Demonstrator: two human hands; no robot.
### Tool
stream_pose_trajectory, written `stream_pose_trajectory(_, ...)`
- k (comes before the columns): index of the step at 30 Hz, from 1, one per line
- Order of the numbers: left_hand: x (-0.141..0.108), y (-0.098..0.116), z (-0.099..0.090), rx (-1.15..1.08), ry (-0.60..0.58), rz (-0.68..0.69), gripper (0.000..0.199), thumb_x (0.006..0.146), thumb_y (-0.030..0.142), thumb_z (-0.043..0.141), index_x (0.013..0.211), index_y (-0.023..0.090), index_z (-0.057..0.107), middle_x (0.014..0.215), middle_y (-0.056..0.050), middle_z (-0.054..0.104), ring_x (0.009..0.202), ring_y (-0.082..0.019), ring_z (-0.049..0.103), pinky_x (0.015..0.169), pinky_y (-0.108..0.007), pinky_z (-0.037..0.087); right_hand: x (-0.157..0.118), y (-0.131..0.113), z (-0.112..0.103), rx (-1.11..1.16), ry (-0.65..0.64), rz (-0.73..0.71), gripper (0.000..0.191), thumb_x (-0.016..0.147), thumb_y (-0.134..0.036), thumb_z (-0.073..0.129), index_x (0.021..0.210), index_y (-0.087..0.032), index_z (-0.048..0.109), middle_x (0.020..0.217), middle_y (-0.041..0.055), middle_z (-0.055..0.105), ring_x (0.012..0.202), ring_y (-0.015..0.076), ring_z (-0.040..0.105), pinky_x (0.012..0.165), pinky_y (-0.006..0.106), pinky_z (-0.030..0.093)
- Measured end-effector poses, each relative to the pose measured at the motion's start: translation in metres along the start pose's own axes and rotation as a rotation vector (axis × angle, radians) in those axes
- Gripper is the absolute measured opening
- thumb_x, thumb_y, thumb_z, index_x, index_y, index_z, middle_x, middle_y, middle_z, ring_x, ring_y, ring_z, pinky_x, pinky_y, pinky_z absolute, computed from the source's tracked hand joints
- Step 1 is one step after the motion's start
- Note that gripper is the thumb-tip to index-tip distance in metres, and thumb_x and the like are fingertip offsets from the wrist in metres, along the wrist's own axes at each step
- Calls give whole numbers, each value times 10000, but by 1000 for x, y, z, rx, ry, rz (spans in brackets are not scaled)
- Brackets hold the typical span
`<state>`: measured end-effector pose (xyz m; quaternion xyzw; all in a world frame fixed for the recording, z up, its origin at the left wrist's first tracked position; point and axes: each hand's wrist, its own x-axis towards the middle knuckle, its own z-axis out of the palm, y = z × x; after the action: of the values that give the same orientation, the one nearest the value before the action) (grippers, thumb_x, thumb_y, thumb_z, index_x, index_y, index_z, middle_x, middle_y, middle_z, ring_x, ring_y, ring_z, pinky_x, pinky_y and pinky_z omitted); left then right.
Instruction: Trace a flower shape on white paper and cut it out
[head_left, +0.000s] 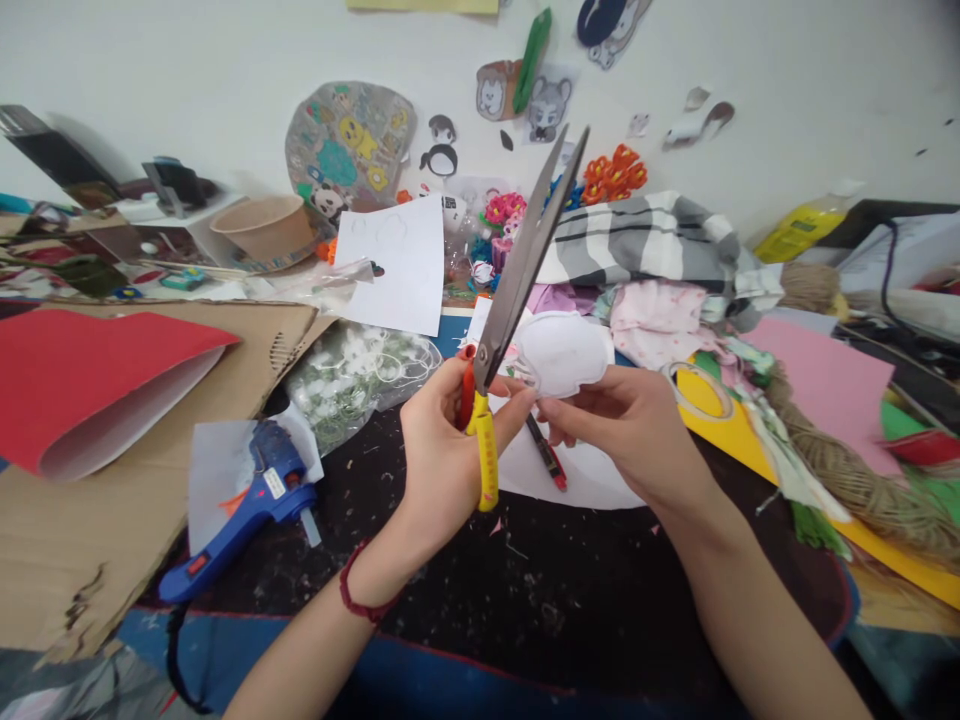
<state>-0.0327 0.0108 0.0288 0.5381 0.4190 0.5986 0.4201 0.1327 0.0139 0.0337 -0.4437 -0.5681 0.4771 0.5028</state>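
the left forearm (319,625) and right forearm (750,590) come in nearest, below the scissors (514,290). the left hand (439,465) grips the scissors by their handles, blades pointing up; the right hand (637,425), just right of the scissors, pinches a white piece (566,352). if that pinch slackens, the piece could slip, and a careless turn of the left hand could swing the blades into its edge or nick a finger. the piece sits between and above the hands' fingertips, just right of the scissors' pivot
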Motion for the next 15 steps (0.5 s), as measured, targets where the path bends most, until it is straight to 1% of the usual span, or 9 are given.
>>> stream_pose_trajectory(3, 0, 1, 0, -2, 6, 1, 201, 757, 193, 808, 747, 200, 608, 719, 39, 697, 478, -43, 427, 449, -190, 365, 0, 0, 1, -4, 12, -5, 99, 762, -224, 827, 854, -196, 804, 647, -3, 734, 523, 98, 638, 509, 202, 548)
stream_pose_trajectory(8, -1, 2, 1, -13, 12, 0, 199, 750, 174, 804, 742, 199, 607, 724, 41, 696, 505, -48, 481, 487, -190, 414, -2, 0, 1, -3, 17, -21, 80, 770, -220, 817, 844, -194, 800, 634, -4, 728, 519, 104, 647, 497, 203, 546)
stream_pose_trajectory(13, 0, 1, 0, -42, 2, -8, 199, 763, 190, 794, 744, 201, 596, 745, 27, 701, 605, -85, 584, 560, -215, 473, -1, -1, 0, -12, 28, -35, 61, 760, -211, 819, 808, -183, 794, 630, 3, 732, 504, 105, 646, 486, 207, 547)
stream_pose_trajectory(15, 1, 0, 0, -46, 11, -5, 210, 765, 199, 794, 739, 201, 586, 749, 25, 702, 634, -93, 602, 582, -222, 487, -1, -1, 0, -4, 33, -40, 63, 756, -205, 820, 810, -185, 795, 628, 1, 732, 501, 99, 642, 483, 200, 543)
